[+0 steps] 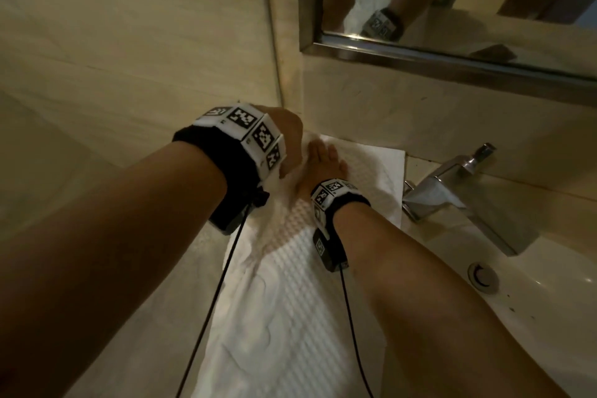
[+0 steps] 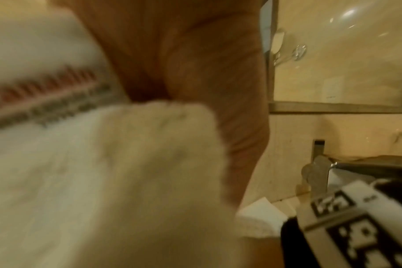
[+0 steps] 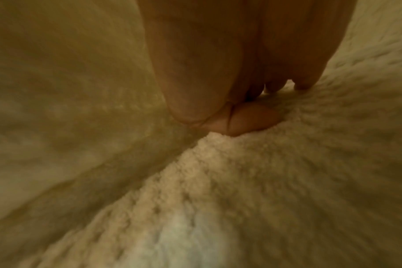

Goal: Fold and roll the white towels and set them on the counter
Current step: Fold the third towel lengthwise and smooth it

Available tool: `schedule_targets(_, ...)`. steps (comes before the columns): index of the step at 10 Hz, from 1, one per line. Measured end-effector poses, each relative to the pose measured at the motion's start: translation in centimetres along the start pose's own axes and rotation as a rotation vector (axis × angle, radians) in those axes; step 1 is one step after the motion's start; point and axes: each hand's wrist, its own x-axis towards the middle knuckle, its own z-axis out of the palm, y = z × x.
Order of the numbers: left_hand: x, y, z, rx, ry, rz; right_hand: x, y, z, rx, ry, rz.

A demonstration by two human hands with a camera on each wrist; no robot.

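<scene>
A chrome faucet (image 1: 452,194) stands over the sink (image 1: 533,284) — drain (image 1: 483,277) below it — and a framed mirror (image 1: 452,10) hangs above.

Blurred red lettering on the towel's woven band (image 2: 46,96) — unreadable; wrist tags carry only patterns.
</scene>
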Motion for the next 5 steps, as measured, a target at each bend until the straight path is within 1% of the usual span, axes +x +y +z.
schedule_targets(1, -0.7, -1.0, -1.1, -0.081, 0.126, -0.013, -0.8, -0.2, -0.3, -0.035, 0.009, 0.029)
schedule_targets(2, -0.7, -0.8, -1.8, -0.092, 0.150, 0.029, -0.1, 0.1, -0.1, -0.059, 0.010, 0.008)
schedule_targets(3, -0.6, 0.6, -2.1, -0.160, 0.230, 0.040, -0.1, -0.1, -0.9, -0.086, -0.029, 0.011)
schedule_targets(4, -0.8, 1.3, -3.1, -0.324, 0.254, 0.066, -0.5, -0.1, -1.3, -0.080, -0.080, 0.007)
schedule_targets(5, -1.2, 1.0, -5.2, -0.487, 0.228, 0.062, -1.8, -0.3, -2.0, -0.007, -0.027, 0.001)
